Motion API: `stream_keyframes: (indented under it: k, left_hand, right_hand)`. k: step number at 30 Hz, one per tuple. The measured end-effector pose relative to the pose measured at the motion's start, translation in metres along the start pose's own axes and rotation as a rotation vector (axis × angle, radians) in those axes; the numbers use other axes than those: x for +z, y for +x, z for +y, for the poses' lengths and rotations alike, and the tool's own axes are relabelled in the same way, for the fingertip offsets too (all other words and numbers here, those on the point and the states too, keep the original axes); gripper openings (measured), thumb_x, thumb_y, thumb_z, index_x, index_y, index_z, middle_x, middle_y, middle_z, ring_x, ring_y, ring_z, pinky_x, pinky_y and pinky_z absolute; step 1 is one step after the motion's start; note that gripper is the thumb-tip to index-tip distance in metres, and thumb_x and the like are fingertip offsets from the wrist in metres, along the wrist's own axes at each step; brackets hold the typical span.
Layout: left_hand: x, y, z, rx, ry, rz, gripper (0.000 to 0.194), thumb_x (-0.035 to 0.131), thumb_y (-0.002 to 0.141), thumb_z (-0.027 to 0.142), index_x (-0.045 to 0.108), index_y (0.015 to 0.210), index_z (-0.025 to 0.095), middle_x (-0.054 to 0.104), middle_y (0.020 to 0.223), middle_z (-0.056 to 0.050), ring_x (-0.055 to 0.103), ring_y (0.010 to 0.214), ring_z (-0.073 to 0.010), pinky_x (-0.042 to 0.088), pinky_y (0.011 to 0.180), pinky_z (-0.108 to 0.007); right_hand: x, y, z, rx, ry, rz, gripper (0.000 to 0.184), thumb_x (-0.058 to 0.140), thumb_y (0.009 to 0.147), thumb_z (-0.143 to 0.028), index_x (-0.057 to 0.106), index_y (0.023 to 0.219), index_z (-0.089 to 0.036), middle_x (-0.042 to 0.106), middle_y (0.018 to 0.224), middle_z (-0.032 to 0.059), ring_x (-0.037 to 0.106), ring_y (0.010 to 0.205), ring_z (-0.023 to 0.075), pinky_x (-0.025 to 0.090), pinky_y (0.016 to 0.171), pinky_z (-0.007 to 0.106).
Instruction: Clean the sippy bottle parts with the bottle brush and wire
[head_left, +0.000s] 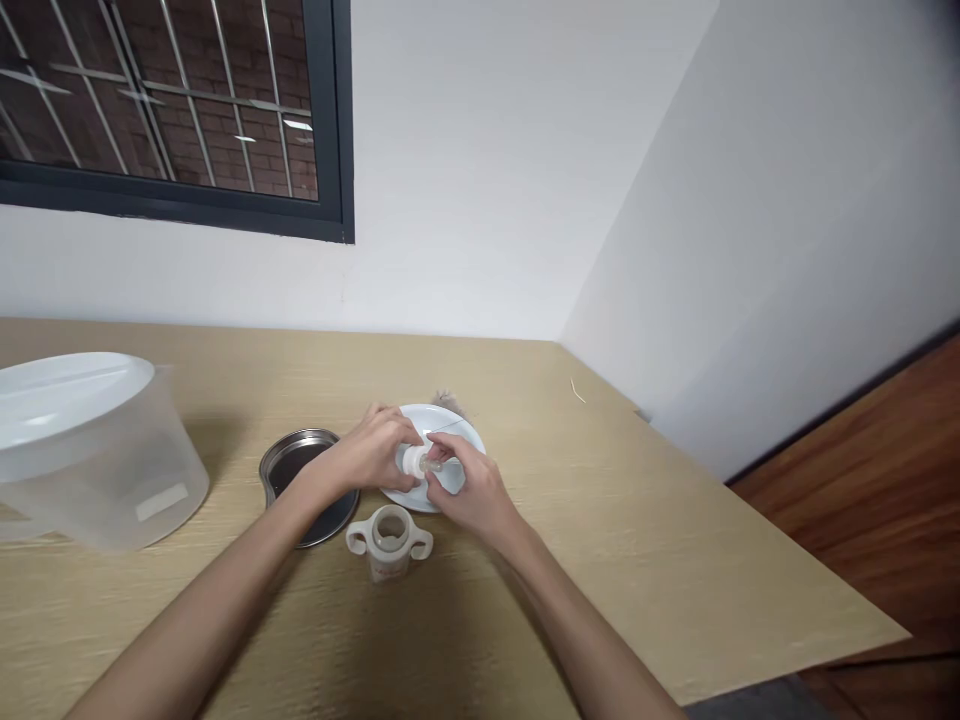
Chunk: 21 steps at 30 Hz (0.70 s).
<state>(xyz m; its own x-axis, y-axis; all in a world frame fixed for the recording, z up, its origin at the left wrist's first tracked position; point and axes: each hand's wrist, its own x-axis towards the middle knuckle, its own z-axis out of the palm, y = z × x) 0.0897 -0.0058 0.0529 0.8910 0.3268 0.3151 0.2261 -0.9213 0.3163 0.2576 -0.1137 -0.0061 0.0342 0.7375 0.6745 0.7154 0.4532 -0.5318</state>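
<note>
Pale, wood-grained worktop (615, 520) against a white wall (487, 170), below a dark-framed, barred window (187, 140).

At centre: left hand (375, 445) gripping a white collar (412, 461) from its side, back of the hand uppermost, thumb nearer the body. Opposite, right hand (474, 490) pinching a small translucent piece (430, 464) between thumb and fingers at the collar's end. Joined to the collar or merely against it: cannot tell, fingers in the way. Judged a steadying grip on the left and a finer one on the right, probably because of the small size of the piece. Both parts above a white plate (431, 418), perhaps so placed for a clean surface beneath.

Next outward, on the near side of the plate: two-handled cup (389, 562), upright, mouth uncovered, handles out to left and right. Presumably stood there to be within easy reach. Just beyond the plate: grey fuzzy item (448, 402), too small to identify.

Left of the plate, partly under the left forearm: dark metal tray (328, 518) with a shiny rim. Farther left: large translucent container (97, 500) under a white lid (75, 395), likely set aside for elbow room. Far right: thin pale strip (577, 391) lying loose near the worktop's edge.
</note>
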Motion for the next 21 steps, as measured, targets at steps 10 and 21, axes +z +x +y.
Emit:
stream_keyframes:
  k: [10, 21]
  left_hand:
    - [0.0030, 0.0014, -0.0026, -0.014, -0.003, -0.027, 0.023, 0.072, 0.066, 0.022, 0.073, 0.089, 0.023, 0.071, 0.090, -0.003, 0.058, 0.097, -0.0245, 0.032, 0.092, -0.036]
    - [0.0069, 0.0014, -0.0084, -0.038, 0.043, -0.008, 0.031, 0.074, 0.066, 0.026, 0.073, 0.097, 0.023, 0.071, 0.102, -0.006, 0.058, 0.106, -0.0271, 0.033, 0.094, -0.037]
  right_hand:
    - [-0.0019, -0.0003, 0.0006, 0.003, -0.050, -0.018, 0.044, 0.060, 0.080, -0.015, 0.054, 0.123, -0.024, 0.069, 0.101, 0.0030, 0.067, 0.093, 0.0184, 0.054, 0.084, 0.033]
    - [0.0025, -0.0015, 0.0059, -0.057, -0.103, 0.042, 0.042, 0.061, 0.083, -0.015, 0.051, 0.124, -0.023, 0.071, 0.101, 0.0039, 0.069, 0.092, 0.0186, 0.057, 0.083, 0.034]
